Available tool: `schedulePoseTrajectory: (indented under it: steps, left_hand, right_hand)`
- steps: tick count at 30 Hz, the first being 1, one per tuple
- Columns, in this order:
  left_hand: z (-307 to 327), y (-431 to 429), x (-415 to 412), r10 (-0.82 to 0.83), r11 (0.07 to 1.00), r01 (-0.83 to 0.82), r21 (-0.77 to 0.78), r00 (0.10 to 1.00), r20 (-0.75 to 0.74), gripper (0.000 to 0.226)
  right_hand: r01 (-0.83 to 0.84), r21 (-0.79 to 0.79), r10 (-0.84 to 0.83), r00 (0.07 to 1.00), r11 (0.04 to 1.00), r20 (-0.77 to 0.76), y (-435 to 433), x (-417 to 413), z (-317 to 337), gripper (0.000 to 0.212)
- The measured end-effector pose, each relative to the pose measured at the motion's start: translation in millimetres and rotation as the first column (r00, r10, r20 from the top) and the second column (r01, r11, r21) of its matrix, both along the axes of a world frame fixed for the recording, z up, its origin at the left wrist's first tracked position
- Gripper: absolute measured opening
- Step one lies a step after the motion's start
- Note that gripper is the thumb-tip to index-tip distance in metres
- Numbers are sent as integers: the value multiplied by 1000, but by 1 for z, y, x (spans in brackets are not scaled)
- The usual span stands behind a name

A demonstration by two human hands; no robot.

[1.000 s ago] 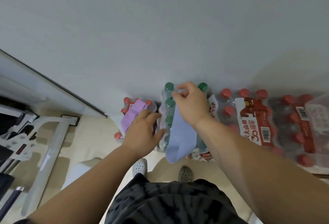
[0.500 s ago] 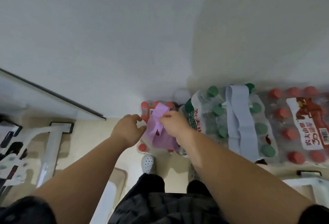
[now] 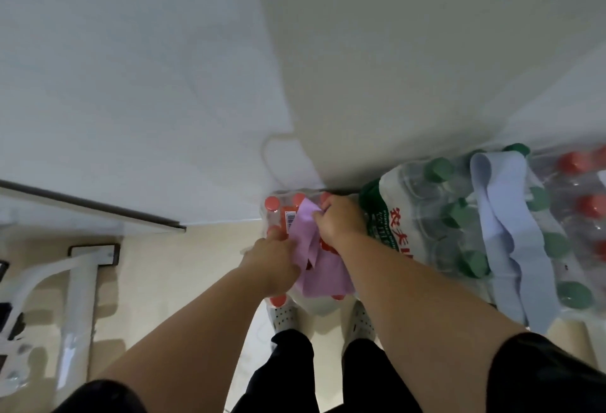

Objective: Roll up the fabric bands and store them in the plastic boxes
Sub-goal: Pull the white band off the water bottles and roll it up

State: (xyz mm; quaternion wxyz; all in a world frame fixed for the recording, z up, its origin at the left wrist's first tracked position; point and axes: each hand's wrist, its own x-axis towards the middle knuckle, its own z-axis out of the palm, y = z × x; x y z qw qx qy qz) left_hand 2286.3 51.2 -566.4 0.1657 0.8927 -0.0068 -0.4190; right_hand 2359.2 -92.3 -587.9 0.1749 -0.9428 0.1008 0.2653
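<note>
Pinching purple band [image 3: 323, 268] at its 1 o'clock with right grip [image 3: 341, 221]; cannot tell closure of left grip [image 3: 273, 257] at 9 o'clock. Roll tight, edges aligned.

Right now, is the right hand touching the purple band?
Touching. The head view shows the right hand pinching the upper edge of the purple band, its fingers curled onto the fabric with no gap between them.
</note>
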Motion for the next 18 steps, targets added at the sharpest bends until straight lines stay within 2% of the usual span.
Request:
schedulePoseTrajectory:
  steps: [1,4,6,8,10,13,15,18]
  left_hand:
    - [0,1,0,20,1000,-19,-25,1000,10,47]
    - [3,2,2,205,970,-195,-148,977,60,49]
    - [14,1,5,413,892,-368,-263,900,140,44]
    - [24,-1,8,573,795,-487,-361,798,186,30]
    - [38,-2,11,665,684,-547,-482,740,104,31]
    - [65,-3,8,603,594,-492,-637,796,-54,22]
    - [81,-2,0,529,555,-422,-717,844,-87,19]
    - [115,-4,-12,466,502,-366,-784,878,-112,36]
  right_hand:
    - [-12,10,12,1000,1000,1,0,1,-1,13]
    - [38,140,-40,999,989,7,-3,-1,3,17]
    - [71,267,-71,997,961,-12,-6,-6,21,12]
    - [88,368,-82,996,926,-33,-11,-13,43,8]
    - [108,474,-92,994,874,-57,-15,-25,74,10]
    - [125,568,-124,991,814,-41,-23,-46,120,25]
    - [94,567,-149,988,818,51,-32,-59,148,20]
    - [83,613,-201,971,786,126,-49,-80,191,12]
